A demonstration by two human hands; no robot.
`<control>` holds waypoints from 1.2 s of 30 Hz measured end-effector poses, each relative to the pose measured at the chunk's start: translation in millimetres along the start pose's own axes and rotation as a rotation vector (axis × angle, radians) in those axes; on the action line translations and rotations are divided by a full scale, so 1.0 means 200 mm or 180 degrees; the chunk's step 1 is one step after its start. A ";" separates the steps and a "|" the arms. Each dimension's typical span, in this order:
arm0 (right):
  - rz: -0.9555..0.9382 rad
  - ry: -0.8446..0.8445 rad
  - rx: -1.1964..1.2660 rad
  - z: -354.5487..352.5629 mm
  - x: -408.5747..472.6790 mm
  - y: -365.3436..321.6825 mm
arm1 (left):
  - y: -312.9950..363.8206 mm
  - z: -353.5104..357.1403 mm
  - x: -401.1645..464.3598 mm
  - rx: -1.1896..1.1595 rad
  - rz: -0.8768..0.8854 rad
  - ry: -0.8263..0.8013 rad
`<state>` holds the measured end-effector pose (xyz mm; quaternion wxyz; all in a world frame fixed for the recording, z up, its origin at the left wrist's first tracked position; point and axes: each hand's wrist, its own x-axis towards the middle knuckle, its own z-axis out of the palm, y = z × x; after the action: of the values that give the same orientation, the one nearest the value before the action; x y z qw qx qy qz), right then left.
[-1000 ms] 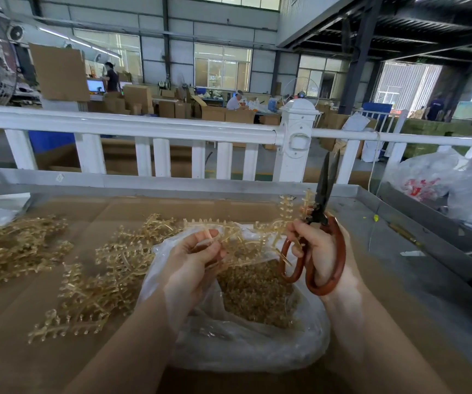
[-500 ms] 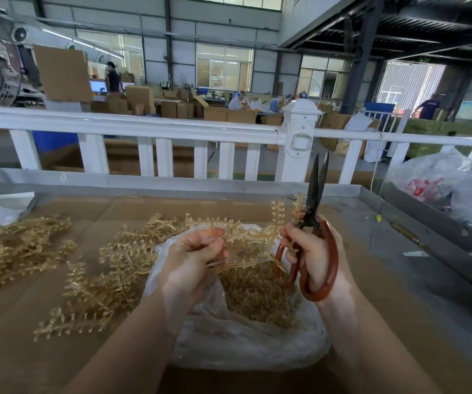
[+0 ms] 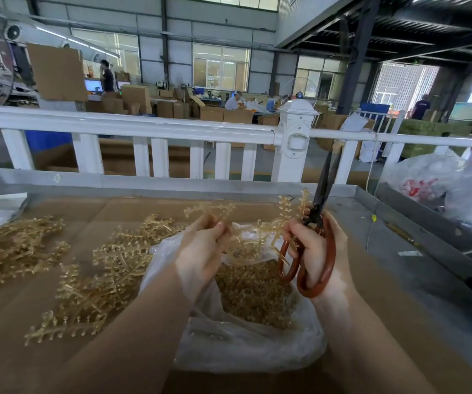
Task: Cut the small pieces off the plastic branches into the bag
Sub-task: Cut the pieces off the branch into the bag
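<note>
While the left hand [image 3: 205,248] is curling its fingers and thumb round one end of a gold plastic branch [image 3: 253,233], the right hand [image 3: 313,251] is gripping a pair of scissors [image 3: 311,240] by their red-brown handles, fingers wrapped through the loops. The dark blades are pointing up and away from the person, lying nearly together with only a thin gap showing between them. The right hand is also touching the other end of the held branch, whose beaded sprigs are sticking up just beside the blades. Both hands are hovering over the mouth of a clear plastic bag [image 3: 246,345] that is lying on the brown cardboard-covered table [image 3: 144,365], and a heap of small cut pieces [image 3: 254,291] is sitting inside it. More branches are lying in a loose pile [image 3: 98,280] left of the bag, with another pile [image 3: 13,251] farther left. A white railing [image 3: 144,126] is running along the far edge of the table.
</note>
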<state>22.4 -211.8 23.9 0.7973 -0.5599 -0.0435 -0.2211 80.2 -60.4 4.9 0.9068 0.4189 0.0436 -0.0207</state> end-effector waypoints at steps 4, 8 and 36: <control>-0.0090 0.0123 -0.0113 0.00 0.01 0.01 | -0.08 0.00 0.05 0.1711 -0.0005 -0.0652; 0.0140 0.0044 -0.0091 -0.01 0.02 0.03 | -0.10 0.00 0.05 0.3773 0.0652 -0.0260; 0.0145 0.0059 -0.0300 0.01 -0.01 0.02 | -0.13 -0.06 0.03 0.5792 0.0449 -0.0592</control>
<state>22.9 -208.5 20.8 0.7752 -0.5957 -0.0129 -0.2099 83.7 -68.0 -23.8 0.2262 0.9697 -0.0884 -0.0253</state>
